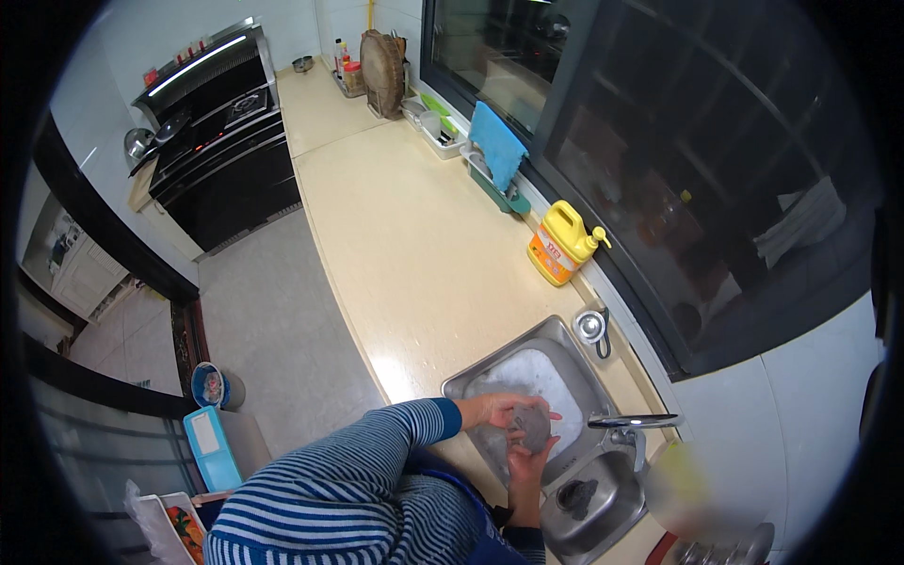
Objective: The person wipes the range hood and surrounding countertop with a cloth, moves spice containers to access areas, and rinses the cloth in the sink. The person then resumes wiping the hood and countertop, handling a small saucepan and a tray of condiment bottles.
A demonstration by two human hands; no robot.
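My left hand [496, 408] and my right hand [528, 462] both grip a wadded grey cloth or scrubbing pad [531, 426]; its exact kind is hard to tell. They hold it above the larger steel sink basin [487, 452], where whitish suds [533, 378] lie in water. Beside it, the smaller steel basin [607, 487] has a dark grey wad [582, 498] near its drain. A chrome faucet [634, 421] reaches over the larger basin from the right.
A yellow detergent jug [559, 244] with a pump stands on the counter [402, 247] by the window. A metal sink strainer [590, 327] sits at the basin's back edge. Farther along are a green rack [494, 189] with a blue cloth [496, 145] and a round chopping board [382, 74].
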